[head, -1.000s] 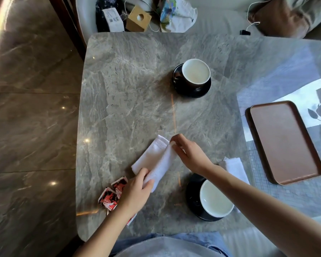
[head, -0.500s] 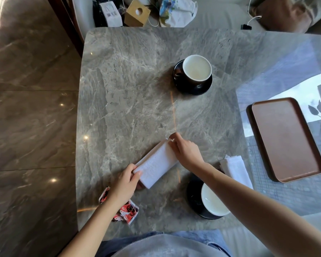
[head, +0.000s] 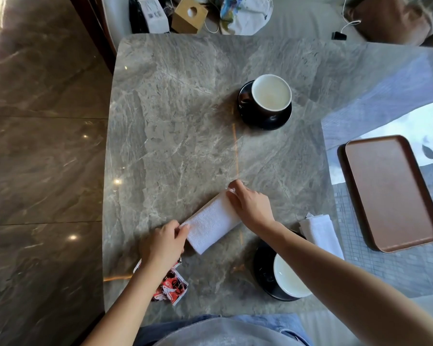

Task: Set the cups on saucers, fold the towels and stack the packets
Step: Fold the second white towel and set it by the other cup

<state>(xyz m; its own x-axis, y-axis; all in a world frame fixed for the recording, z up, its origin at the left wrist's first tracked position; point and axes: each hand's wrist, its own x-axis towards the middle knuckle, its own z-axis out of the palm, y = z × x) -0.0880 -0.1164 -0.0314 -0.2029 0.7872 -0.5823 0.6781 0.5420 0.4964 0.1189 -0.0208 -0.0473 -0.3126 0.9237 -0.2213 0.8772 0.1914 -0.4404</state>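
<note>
A white towel [head: 211, 222] lies folded into a narrow strip on the grey marble table [head: 175, 126]. My left hand [head: 163, 243] pinches its near-left end and my right hand [head: 251, 204] pinches its far-right end. A second folded white towel [head: 321, 234] lies to the right. One black cup [head: 271, 96] with a white inside stands on a black saucer [head: 263, 119] at the far centre. Another cup [head: 289, 278] sits on a saucer [head: 261, 267] near the front edge, partly hidden by my right forearm. Red and white packets [head: 171, 289] lie under my left wrist.
A brown rectangular tray [head: 391, 193] sits at the right of the table. Beyond the far edge, a seat holds a tissue box [head: 190, 15], bags and a cable. The polished stone floor [head: 43, 158] lies left of the table's edge.
The towel has gone from loosely half-folded to a flat narrow strip. Both hands moved apart to its two ends. The view shifted slightly.
</note>
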